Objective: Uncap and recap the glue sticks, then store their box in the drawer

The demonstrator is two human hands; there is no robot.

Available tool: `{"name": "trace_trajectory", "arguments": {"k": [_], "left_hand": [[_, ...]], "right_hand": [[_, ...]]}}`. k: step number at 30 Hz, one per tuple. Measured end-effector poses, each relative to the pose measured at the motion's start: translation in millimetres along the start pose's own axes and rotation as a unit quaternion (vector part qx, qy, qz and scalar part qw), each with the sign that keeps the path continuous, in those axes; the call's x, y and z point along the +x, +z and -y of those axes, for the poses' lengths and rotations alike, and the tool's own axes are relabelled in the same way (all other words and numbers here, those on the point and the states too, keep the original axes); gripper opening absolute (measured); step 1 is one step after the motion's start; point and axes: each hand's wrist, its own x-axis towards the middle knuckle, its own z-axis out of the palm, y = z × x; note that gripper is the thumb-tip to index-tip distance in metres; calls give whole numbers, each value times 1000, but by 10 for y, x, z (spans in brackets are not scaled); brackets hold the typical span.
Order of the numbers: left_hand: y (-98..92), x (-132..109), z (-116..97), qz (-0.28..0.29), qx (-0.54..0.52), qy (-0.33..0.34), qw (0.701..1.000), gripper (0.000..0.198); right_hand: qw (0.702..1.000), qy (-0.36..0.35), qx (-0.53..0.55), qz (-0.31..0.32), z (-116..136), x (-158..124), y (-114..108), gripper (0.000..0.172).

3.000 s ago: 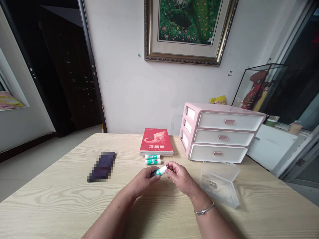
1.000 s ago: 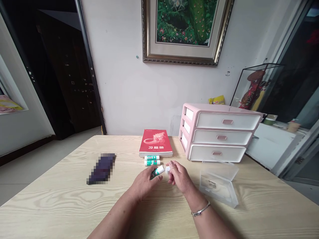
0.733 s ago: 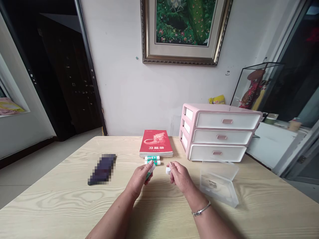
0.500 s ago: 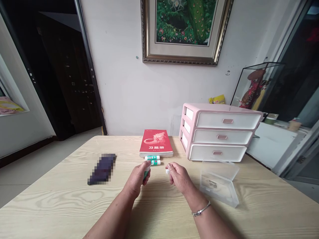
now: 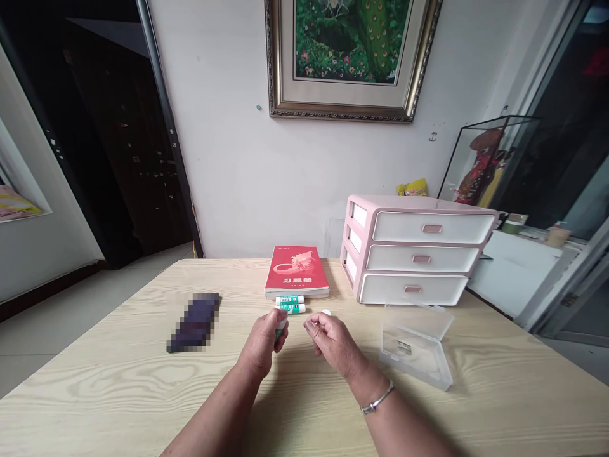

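Note:
My left hand (image 5: 261, 346) is closed around a green-and-white glue stick (image 5: 280, 328), held upright over the wooden table (image 5: 118, 381) with its cap off. My right hand (image 5: 330, 343) hovers just right of it, its fingers curled together and nothing showing in them. A small white cap (image 5: 326, 312) lies on the table just beyond my right knuckles. Two more capped glue sticks (image 5: 290, 304) lie side by side in front of a red book (image 5: 297, 273).
A pink three-drawer unit (image 5: 419, 251) stands at the back right, all drawers shut. An open clear plastic box (image 5: 416, 343) lies right of my right hand. A dark blurred object (image 5: 194, 320) lies to the left. A wall and a framed picture stand behind the table.
My right hand pulled the white cap off the glue stick and drew away; the cap now lies on the table. My left hand turned the stick upright.

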Motion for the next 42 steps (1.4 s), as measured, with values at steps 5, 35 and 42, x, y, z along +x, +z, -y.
{"name": "trace_trajectory", "arguments": {"k": [5, 35, 42], "left_hand": [[25, -17, 19, 21, 15, 4, 1000, 45], [-125, 116, 140, 17, 250, 150, 956, 42], [-208, 212, 244, -30, 332, 145, 932, 34]], "right_hand": [[998, -55, -3, -18, 108, -50, 88, 33], [824, 167, -541, -17, -23, -750, -1632, 11], [829, 179, -528, -46, -227, -716, -1621, 11]]}}
